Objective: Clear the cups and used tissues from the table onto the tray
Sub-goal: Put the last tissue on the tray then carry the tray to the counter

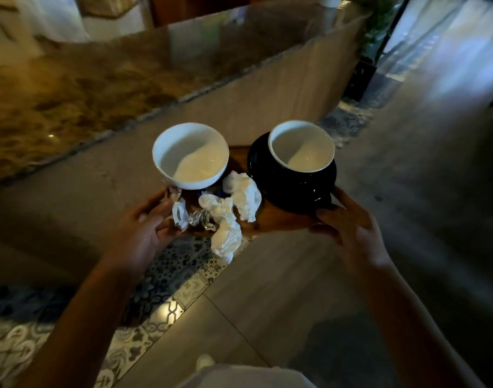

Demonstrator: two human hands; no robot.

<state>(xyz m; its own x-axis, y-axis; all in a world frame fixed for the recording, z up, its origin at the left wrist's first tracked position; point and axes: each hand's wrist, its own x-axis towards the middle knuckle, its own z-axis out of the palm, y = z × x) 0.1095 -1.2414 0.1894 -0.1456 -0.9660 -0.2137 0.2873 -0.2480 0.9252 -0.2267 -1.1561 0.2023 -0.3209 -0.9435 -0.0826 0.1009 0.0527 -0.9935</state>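
At the far left runs a marbled brown counter top [52, 96], its edge slanting from the near left up toward the far right, with a pale wood-look panel [281, 88] as its front face. The left hand [144, 228] curls round the left end of a small wooden tray [276, 219], thumb on top beside a crinkled foil wrapper [197, 218]. On the left of the tray sits a white cup [190, 155], empty but for a pale residue. Just right of it and nearer lie the crumpled white tissues [234, 217]; one hangs over the tray's near edge, past the rim. On the right of the tray stands a black cup [301, 152] with a white inside, set on a black saucer [292, 189] whose rim reaches out over the tray's right side. The right hand [349, 222] grips the tray's right end, fingers wrapped under and thumb on top, touching the saucer's near rim. The tray is held in the air, off any table, close to the counter front on its far side, with open floor to the right and near. Below, a strip of patterned tiles [166, 275] runs from the near left, meeting plain wood-look flooring [267, 303] to the right. Far right the picture is dim and blurred; a dark plant pot [360, 79] stands at the counter's end.
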